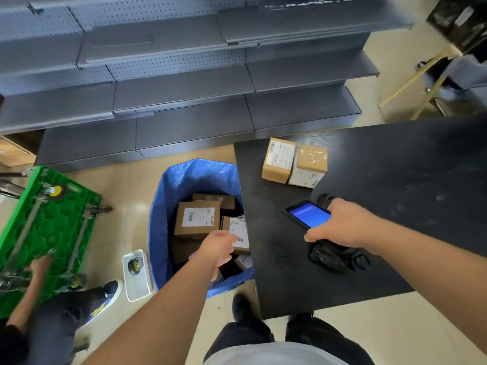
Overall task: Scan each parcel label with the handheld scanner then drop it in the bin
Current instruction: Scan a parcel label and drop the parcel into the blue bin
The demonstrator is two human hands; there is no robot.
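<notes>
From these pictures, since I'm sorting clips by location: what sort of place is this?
Probably a parcel-handling back room or stockroom: labelled cardboard parcels on a black table, a blue bin holding more, and bare grey shelving.

Bin (168, 196) mouth open beside table (395, 159)

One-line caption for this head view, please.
Left hand lowers a labelled parcel into the blue bin; right hand holds the scanner.

Grey pegboard shelving (181, 83) rises behind the black counter (395, 180), glossy beige floor tiles (126, 191) spread left of it, and pale wooden legs (411, 80) stand beyond its far-right corner.
</notes>
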